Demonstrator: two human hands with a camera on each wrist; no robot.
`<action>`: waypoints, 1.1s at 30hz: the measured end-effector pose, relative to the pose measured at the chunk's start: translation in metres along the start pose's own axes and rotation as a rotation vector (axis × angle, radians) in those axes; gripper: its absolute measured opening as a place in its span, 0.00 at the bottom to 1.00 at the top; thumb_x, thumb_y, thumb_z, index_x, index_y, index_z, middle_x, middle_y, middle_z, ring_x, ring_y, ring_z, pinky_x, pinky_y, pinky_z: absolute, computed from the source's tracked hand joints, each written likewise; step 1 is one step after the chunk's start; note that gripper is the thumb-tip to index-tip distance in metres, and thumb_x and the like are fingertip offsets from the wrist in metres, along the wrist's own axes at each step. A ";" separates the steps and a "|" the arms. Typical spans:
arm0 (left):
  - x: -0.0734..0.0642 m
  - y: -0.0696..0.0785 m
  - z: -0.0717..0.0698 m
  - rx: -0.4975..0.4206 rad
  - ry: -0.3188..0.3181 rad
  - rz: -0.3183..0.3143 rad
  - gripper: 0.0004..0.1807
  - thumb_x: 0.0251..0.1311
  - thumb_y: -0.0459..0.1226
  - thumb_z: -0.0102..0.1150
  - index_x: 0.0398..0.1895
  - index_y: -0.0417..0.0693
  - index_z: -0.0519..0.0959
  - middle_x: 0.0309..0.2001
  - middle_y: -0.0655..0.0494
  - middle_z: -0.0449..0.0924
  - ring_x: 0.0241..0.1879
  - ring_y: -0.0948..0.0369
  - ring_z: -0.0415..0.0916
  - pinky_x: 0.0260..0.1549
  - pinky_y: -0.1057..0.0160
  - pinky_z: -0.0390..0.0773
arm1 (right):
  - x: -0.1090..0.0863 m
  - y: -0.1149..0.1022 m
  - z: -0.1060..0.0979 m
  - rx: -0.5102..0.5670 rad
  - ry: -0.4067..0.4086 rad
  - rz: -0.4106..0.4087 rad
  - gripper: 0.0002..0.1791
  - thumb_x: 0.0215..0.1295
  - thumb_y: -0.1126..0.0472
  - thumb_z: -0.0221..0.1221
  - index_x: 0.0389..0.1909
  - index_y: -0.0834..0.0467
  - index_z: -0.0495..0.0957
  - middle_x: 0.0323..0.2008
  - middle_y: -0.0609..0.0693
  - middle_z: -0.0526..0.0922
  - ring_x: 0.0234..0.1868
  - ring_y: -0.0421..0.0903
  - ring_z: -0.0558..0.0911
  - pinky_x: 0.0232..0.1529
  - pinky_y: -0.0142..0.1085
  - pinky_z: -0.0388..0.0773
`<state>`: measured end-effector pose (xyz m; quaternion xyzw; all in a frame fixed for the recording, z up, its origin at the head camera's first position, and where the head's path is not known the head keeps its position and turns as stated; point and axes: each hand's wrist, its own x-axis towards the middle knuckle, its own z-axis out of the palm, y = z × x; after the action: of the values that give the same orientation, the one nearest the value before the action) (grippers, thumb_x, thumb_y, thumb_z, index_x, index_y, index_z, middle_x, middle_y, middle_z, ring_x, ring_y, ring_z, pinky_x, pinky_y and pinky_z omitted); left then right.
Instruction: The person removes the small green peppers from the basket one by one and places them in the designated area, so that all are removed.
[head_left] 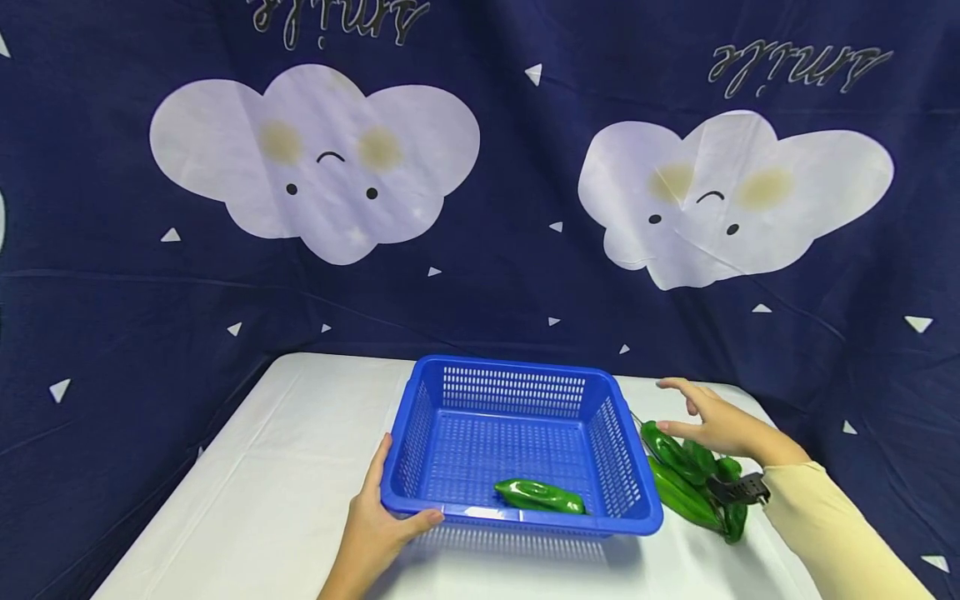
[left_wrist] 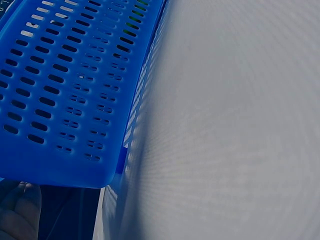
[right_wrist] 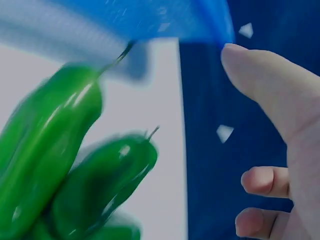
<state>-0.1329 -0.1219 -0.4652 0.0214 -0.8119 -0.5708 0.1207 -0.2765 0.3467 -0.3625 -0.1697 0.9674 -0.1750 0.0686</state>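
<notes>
My left hand (head_left: 372, 517) grips the near left corner of a blue plastic basket (head_left: 517, 365), thumb over the front rim and fingers along the side. The left wrist view shows the basket's slotted wall (left_wrist: 55, 100) with fingers (left_wrist: 19, 215) at its edge. Inside the basket, near the front wall, lies one long green pepper (head_left: 540, 495). My right hand (head_left: 720, 423) is over several green peppers (head_left: 678, 493) to the basket's right, thumb and fingers spread, holding nothing. In the right wrist view, two peppers with thin stems show clearly, a large one (right_wrist: 55, 130) and a smaller one (right_wrist: 105, 187).
A white-covered table (head_left: 247, 483) carries the basket and the peppers. Behind it hangs a dark blue cloth (head_left: 510, 275) printed with clouds and small white triangles. A black strap (head_left: 738, 490) with a device is on the right wrist, below a pale yellow sleeve (head_left: 832, 525).
</notes>
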 end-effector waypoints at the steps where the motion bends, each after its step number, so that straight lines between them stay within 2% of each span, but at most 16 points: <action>1: 0.000 -0.001 0.000 0.001 0.002 -0.001 0.69 0.36 0.46 0.83 0.80 0.56 0.47 0.76 0.42 0.58 0.69 0.42 0.66 0.67 0.39 0.65 | 0.003 -0.007 -0.002 0.010 0.012 -0.016 0.42 0.63 0.38 0.62 0.71 0.53 0.59 0.48 0.63 0.71 0.44 0.56 0.76 0.38 0.47 0.76; 4: 0.001 -0.001 0.001 0.001 0.005 -0.007 0.69 0.36 0.46 0.84 0.80 0.56 0.47 0.76 0.42 0.58 0.69 0.43 0.66 0.67 0.39 0.66 | 0.011 -0.029 -0.007 0.033 0.032 -0.072 0.39 0.64 0.41 0.63 0.71 0.51 0.59 0.40 0.55 0.66 0.37 0.49 0.70 0.34 0.40 0.69; 7: 0.001 -0.001 0.001 0.003 0.005 -0.011 0.69 0.36 0.46 0.83 0.80 0.56 0.47 0.76 0.42 0.58 0.69 0.42 0.67 0.67 0.39 0.66 | 0.018 -0.051 -0.009 0.063 0.038 -0.128 0.37 0.65 0.45 0.63 0.71 0.49 0.60 0.39 0.54 0.64 0.32 0.47 0.66 0.31 0.38 0.65; 13: 0.001 0.000 0.001 0.008 0.001 -0.014 0.68 0.36 0.46 0.83 0.80 0.55 0.47 0.76 0.42 0.57 0.70 0.42 0.65 0.68 0.39 0.64 | 0.036 -0.089 0.000 0.117 -0.022 -0.203 0.38 0.64 0.43 0.64 0.71 0.47 0.60 0.40 0.54 0.66 0.29 0.45 0.68 0.29 0.34 0.69; 20: 0.000 -0.001 0.001 -0.007 0.001 -0.013 0.68 0.36 0.45 0.84 0.80 0.51 0.47 0.76 0.42 0.57 0.69 0.42 0.66 0.67 0.39 0.65 | 0.049 -0.125 0.020 0.184 -0.206 -0.277 0.40 0.65 0.46 0.64 0.74 0.44 0.57 0.43 0.53 0.69 0.25 0.41 0.70 0.31 0.32 0.74; 26: 0.002 0.000 -0.001 0.003 0.006 -0.009 0.69 0.35 0.46 0.84 0.80 0.54 0.47 0.75 0.40 0.58 0.69 0.42 0.66 0.67 0.39 0.66 | 0.053 -0.147 0.037 0.167 -0.396 -0.291 0.40 0.64 0.48 0.65 0.73 0.32 0.56 0.48 0.50 0.71 0.24 0.39 0.73 0.32 0.32 0.76; 29: 0.002 0.000 -0.002 0.011 0.010 -0.007 0.69 0.35 0.46 0.84 0.80 0.53 0.48 0.75 0.39 0.59 0.68 0.41 0.67 0.67 0.38 0.66 | 0.054 -0.155 0.046 0.136 -0.483 -0.293 0.40 0.63 0.51 0.67 0.71 0.29 0.57 0.49 0.50 0.70 0.27 0.39 0.76 0.35 0.32 0.77; 32: 0.001 -0.001 -0.002 0.006 0.007 -0.008 0.69 0.35 0.45 0.84 0.80 0.52 0.48 0.75 0.39 0.59 0.68 0.41 0.67 0.66 0.38 0.66 | 0.054 -0.161 0.054 0.113 -0.554 -0.289 0.41 0.61 0.55 0.69 0.70 0.30 0.58 0.53 0.52 0.71 0.31 0.41 0.80 0.39 0.33 0.79; 33: 0.001 -0.001 -0.002 0.007 0.007 -0.007 0.69 0.35 0.45 0.84 0.80 0.52 0.48 0.75 0.39 0.59 0.68 0.41 0.67 0.66 0.38 0.66 | 0.054 -0.163 0.057 0.095 -0.567 -0.288 0.41 0.60 0.55 0.69 0.70 0.30 0.59 0.55 0.52 0.71 0.35 0.42 0.81 0.41 0.33 0.79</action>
<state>-0.1341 -0.1239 -0.4652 0.0267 -0.8133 -0.5685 0.1213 -0.2668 0.1659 -0.3605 -0.3434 0.8665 -0.1736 0.3180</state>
